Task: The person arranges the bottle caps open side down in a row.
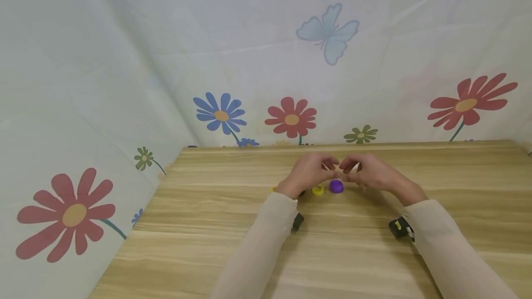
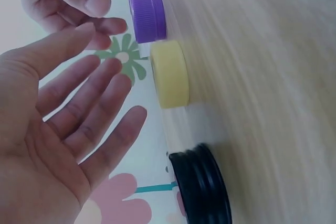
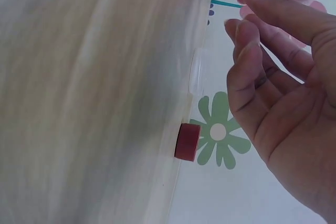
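Note:
Palm up in the left wrist view, my left hand has its fingers loosely spread and holds nothing. Facing it, my right hand hangs with relaxed, bent fingers and nothing between them. The fingertips of both hands come close together above the table. Just below them sits a purple bottle cap, with a yellow cap to its left. A black ridged cap follows in the row, mostly hidden by my left hand in the head view. Past the purple cap, the right wrist view shows a clear cap-like piece and a red cap.
The caps stand on a wood-grain table. Another small yellow thing peeks out left of my left wrist. A white cloth printed with flowers and a butterfly hangs behind the table and along its left side.

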`<state>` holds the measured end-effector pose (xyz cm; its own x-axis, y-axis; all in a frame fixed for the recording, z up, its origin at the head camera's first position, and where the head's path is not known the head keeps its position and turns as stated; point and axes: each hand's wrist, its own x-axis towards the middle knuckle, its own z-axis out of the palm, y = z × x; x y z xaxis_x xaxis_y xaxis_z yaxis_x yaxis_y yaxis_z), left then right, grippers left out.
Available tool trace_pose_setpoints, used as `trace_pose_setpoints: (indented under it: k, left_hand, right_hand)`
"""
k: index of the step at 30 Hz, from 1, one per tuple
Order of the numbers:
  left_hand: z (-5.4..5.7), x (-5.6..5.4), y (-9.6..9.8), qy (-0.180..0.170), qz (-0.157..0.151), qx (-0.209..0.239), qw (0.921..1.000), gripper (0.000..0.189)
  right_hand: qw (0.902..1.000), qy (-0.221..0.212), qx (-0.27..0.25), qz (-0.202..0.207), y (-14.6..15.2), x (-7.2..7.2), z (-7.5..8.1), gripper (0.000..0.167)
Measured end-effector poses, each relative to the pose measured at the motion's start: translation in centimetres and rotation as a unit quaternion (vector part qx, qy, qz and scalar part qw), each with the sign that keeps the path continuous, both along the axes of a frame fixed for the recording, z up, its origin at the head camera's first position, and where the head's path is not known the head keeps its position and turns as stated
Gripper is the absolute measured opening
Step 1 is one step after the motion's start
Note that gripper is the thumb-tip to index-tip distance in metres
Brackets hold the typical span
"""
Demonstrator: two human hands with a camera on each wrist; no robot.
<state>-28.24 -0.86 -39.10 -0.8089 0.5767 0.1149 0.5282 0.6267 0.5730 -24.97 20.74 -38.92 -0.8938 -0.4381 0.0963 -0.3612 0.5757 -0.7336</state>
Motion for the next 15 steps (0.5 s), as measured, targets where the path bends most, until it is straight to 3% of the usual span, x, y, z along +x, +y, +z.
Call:
trace_pose_setpoints:
  k: [7, 15]
  left_hand:
    - [0.0, -0.5, 1.1, 0.029, 0.030, -0.004, 0.9991, 0.039]
    - [-0.4, -0.8, 2.7, 0.022, 0.068, -0.015, 0.9974, 0.038]
  right_hand:
    - [0.9988, 0.031, 0.008, -0.036, 0.9, -0.5, 0.0, 0.025]
    - [0.9958, 0.033, 0.030, -0.080, 1.1, -0.7, 0.1, 0.030]
